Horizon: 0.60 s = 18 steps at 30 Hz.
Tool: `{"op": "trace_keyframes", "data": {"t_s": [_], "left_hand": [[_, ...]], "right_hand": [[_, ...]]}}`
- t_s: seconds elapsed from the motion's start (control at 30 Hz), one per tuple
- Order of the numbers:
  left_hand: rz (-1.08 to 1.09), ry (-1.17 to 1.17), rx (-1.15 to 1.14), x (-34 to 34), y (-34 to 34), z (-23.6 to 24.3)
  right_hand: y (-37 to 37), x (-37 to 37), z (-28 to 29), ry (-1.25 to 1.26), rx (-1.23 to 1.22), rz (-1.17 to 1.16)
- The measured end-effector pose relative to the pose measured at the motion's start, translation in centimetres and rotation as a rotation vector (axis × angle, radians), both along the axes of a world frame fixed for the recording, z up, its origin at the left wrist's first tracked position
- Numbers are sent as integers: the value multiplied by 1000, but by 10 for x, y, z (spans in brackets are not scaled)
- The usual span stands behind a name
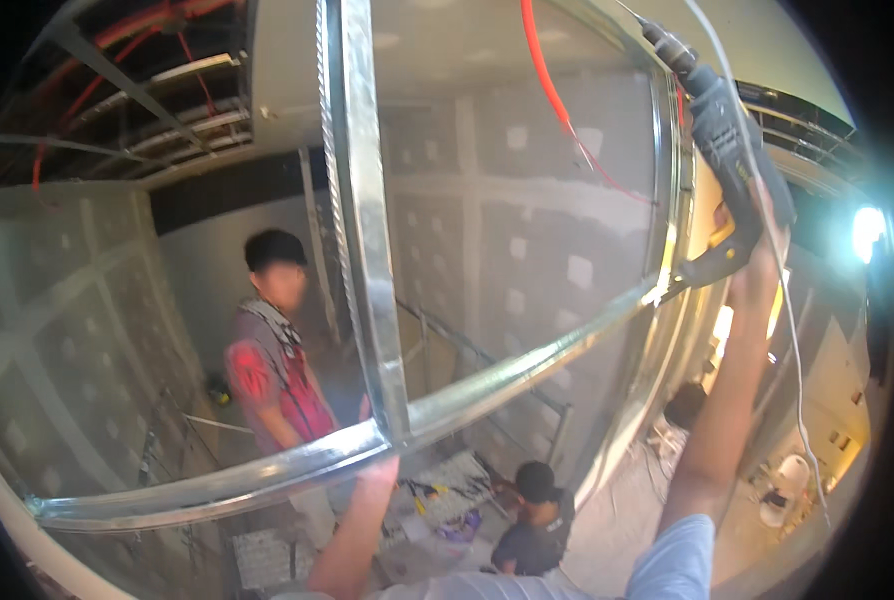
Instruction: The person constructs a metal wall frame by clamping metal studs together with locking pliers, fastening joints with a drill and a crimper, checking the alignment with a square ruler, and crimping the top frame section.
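My right hand (755, 240), raised at the upper right, is wrapped round the handle of a dark grey corded drill (722, 115). The drill's chuck and thin bit point up and to the left. Low in the middle, my left hand (375, 470) grips a shiny metal channel (267, 478) from below, with a fingertip showing above its far edge. Just over that hand, an upright metal stud (365, 210) meets the channel. Part of the left hand's fingers is hidden behind the metal.
A white cord (795, 340) hangs beside my right arm. A red conduit with thin wire (544, 65) dangles overhead. Beyond the frame stands a person in a red and grey shirt (282, 375); another person (535, 530) is lower down, near tools on a platform (447, 480). A bright lamp (869, 230) shines at right.
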<state>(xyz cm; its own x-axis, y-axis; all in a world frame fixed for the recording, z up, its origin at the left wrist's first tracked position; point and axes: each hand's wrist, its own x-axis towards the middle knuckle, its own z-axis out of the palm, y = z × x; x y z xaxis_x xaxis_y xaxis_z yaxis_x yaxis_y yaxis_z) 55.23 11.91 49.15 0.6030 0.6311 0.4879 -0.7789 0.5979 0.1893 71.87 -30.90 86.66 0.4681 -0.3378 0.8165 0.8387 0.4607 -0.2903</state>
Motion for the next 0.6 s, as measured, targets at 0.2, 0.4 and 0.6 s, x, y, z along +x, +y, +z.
{"op": "trace_keyframes", "data": {"t_s": [0.2, 0.4, 0.6], "left_hand": [[-65, -29, -11, -2, 11, -11], [67, 306, -197, -20, -7, 24], [-23, 145, -140, -12, 6, 3]], "right_hand": [[33, 14, -146, 191, 72, 300], [51, 11, -241, 261, 89, 644], [32, 23, -349, 307, 132, 830]]}}
